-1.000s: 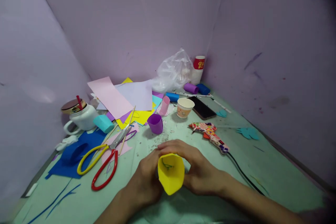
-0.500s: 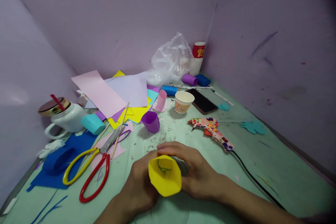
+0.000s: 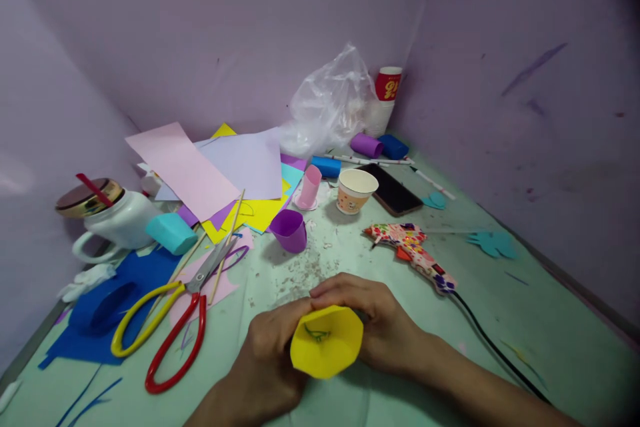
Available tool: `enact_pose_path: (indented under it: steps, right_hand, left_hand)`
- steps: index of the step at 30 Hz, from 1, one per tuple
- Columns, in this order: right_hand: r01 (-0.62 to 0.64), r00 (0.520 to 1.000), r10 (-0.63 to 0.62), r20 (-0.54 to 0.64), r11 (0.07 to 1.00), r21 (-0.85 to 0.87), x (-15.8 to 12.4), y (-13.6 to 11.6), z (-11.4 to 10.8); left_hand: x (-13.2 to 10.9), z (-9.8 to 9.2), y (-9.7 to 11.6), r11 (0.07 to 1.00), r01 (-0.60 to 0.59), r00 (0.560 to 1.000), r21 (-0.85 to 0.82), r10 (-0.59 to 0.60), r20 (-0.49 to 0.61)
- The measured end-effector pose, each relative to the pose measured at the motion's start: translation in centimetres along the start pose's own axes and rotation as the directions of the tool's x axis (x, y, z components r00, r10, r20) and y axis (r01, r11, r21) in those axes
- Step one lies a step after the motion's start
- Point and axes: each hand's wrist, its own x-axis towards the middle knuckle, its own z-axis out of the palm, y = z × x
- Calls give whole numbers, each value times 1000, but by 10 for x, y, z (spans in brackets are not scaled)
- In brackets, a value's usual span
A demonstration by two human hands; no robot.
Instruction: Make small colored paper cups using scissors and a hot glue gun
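Observation:
Between both hands, close to the table's near edge, is a yellow paper cup shape (image 3: 327, 353) with its open mouth facing me and green marks inside. My left hand (image 3: 275, 353) is closed around its left side. My right hand (image 3: 375, 313) wraps its far and right side, with the fingers curled over the back. Most of the fingertips are hidden behind the yellow paper. Beyond the hands stands a purple paper cup shape (image 3: 290, 232). Behind that are a pink paper tube (image 3: 311, 187) and a patterned paper cup (image 3: 353, 193).
Red-and-yellow-handled scissors (image 3: 195, 293) lie left, by blue paper (image 3: 95, 320) and a white mug (image 3: 125, 220). A floral glue gun (image 3: 413, 250) with a black cord lies right, near a phone (image 3: 393, 190). Paper sheets (image 3: 185, 170) and a plastic bag (image 3: 330, 107) are at the back.
The yellow paper shape has shifted slightly right and turned its mouth more toward me, showing a wider opening. Both hands moved with it and still hold it. The camera view has shifted slightly.

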Motion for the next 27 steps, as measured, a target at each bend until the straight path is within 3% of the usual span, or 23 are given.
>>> enact_pose_path:
  steps: [3, 8, 12, 16, 19, 22, 24, 27]
  right_hand:
    - [-60, 998, 60, -8, 998, -17, 1, 0, 0]
    - [-155, 988, 155, 10, 988, 1, 4, -1, -3]
    - [-224, 973, 226, 45, 973, -45, 4, -3, -6]
    - [-180, 983, 181, 28, 983, -41, 5, -8, -8]
    - [-220, 975, 219, 30, 975, 23, 10, -11, -7]
    - [-389, 919, 394, -28, 914, 112, 18, -11, -6]
    - [-457, 879, 472, -72, 875, 157, 25, -9, -6]
    - [-473, 866, 491, -94, 865, 167, 36, -1, -9]
  left_hand:
    - [-3, 1, -6, 999, 43, 998, 0, -43, -44]
    - [-9, 5, -12, 986, 163, 986, -42, -165, -26]
    - [-8, 4, -13, 989, 25, 998, 146, -16, -63]
    - [-2, 2, -10, 959, -34, 997, 283, 53, -60]
    - [4, 2, -7, 959, 39, 999, 280, -37, -14]
    - [11, 1, -6, 962, 216, 976, 167, -213, -30]
    - [16, 0, -6, 947, 314, 948, 75, -308, -76]
    - [20, -7, -8, 917, 395, 900, 53, -375, -221]
